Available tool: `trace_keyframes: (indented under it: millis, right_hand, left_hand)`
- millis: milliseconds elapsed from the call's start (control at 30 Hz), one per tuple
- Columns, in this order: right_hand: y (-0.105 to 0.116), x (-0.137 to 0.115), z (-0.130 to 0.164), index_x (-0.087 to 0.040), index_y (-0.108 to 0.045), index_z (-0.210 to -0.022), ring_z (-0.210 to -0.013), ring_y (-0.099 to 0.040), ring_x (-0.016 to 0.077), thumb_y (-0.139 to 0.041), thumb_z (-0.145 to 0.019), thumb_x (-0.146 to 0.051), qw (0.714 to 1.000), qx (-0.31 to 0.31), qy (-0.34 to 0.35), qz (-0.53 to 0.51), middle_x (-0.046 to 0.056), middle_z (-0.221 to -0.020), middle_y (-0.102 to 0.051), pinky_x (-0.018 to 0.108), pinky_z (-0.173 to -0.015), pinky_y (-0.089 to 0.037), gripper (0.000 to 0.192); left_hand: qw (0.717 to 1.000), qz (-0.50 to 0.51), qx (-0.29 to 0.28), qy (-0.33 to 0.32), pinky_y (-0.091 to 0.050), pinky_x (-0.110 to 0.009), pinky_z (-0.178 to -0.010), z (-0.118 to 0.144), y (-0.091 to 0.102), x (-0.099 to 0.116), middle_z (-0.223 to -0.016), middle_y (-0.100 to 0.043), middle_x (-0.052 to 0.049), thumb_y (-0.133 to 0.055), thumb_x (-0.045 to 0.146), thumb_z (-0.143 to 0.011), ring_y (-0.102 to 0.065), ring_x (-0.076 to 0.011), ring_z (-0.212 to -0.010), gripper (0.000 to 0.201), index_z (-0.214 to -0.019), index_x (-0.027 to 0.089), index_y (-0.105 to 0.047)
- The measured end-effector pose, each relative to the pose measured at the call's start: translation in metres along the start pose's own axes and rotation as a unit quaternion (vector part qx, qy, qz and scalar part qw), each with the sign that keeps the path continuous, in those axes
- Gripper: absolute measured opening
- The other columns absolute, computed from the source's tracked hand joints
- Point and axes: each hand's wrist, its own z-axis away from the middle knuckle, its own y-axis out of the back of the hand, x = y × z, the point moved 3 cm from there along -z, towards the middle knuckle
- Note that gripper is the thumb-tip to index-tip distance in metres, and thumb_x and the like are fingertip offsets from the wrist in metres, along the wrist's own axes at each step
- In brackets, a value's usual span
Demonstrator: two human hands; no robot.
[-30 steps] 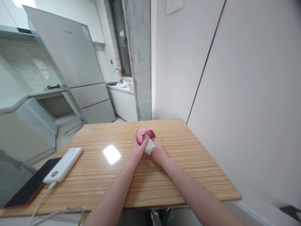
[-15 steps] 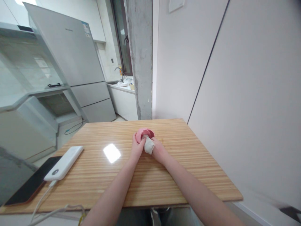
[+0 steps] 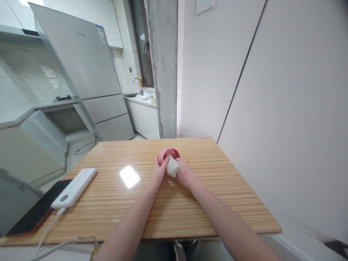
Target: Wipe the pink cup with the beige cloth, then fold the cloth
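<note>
A small pink bowl [image 3: 162, 153] is tilted in my hands over the middle of the wooden table [image 3: 119, 203], its opening turned partly toward me. My left hand [image 3: 159, 170] is closed round its left side, the thumb at the rim. A white cloth [image 3: 172, 167], perhaps a paper towel, is bunched in the opening and hangs out over the near rim. At the right, my right hand [image 3: 185, 173] is closed with the cloth pressed against the bowl. Its fingertips are hidden by the cloth and the rim.
On the table's left lie a white power bank [image 3: 74, 188] with a cable [image 3: 50, 226] plugged in, and a dark tablet-like slab [image 3: 38, 210]. Beyond stand a grey fridge [image 3: 78, 61], a concrete pillar [image 3: 165, 72] and a sink counter [image 3: 143, 112]. A white wall [image 3: 285, 127] borders the right side.
Hardly anything differs: the bowl and both hands sit very slightly further right in view, along with a small shift of the whole scene. Both holds stay the same.
</note>
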Motion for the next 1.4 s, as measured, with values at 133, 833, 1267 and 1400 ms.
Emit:
trace_keyframes:
  millis: [133, 833, 1267, 1400]
  right_hand:
    - [0.003, 0.002, 0.000, -0.018, -0.062, -0.104, -0.096, -0.054, 0.0201, -0.054, -0.084, -0.023, 0.999, -0.027, 0.027, -0.002, 0.009, -0.096, -0.063, 0.033, -0.086, -0.045, 0.022]
    - [-0.008, 0.000, 0.001, -0.020, -0.062, -0.105, -0.089, -0.054, 0.0185, -0.051, -0.087, -0.019, 0.998, 0.000, -0.053, -0.025, 0.007, -0.093, -0.062, 0.030, -0.080, -0.046, 0.022]
    - [0.003, -0.005, -0.001, -0.017, -0.064, -0.088, -0.081, -0.051, 0.0178, -0.050, -0.087, -0.018, 1.000, 0.001, -0.016, -0.011, 0.007, -0.082, -0.060, 0.030, -0.076, -0.046, 0.014]
    - [-0.002, -0.006, 0.002, -0.017, -0.063, -0.091, -0.083, -0.053, 0.0183, -0.049, -0.086, -0.019, 0.999, -0.009, -0.008, -0.035, 0.008, -0.085, -0.061, 0.032, -0.079, -0.047, 0.015]
  left_hand:
    - [0.993, -0.097, 0.028, -0.058, -0.038, -0.037, -0.100, -0.001, 0.014, 0.017, -0.116, -0.059, -0.011, -0.070, 0.037, -0.067, -0.053, -0.0246, -0.113, 0.053, -0.114, 0.018, -0.054]
    - [0.999, -0.028, 0.010, -0.034, -0.041, -0.034, -0.099, 0.005, 0.001, 0.013, -0.128, -0.051, -0.013, -0.074, 0.031, -0.064, -0.051, -0.0224, -0.117, 0.086, -0.136, 0.019, -0.029]
    - [0.999, 0.034, 0.004, 0.006, -0.048, -0.032, -0.088, -0.001, 0.001, 0.002, -0.120, -0.056, -0.013, -0.074, 0.035, -0.064, -0.057, -0.0211, -0.105, 0.078, -0.131, 0.019, -0.037]
    - [0.999, -0.030, 0.028, -0.020, -0.044, -0.037, -0.092, -0.002, 0.006, 0.006, -0.105, -0.063, -0.011, -0.070, 0.037, -0.067, -0.059, -0.0233, -0.100, 0.047, -0.107, 0.016, -0.057]
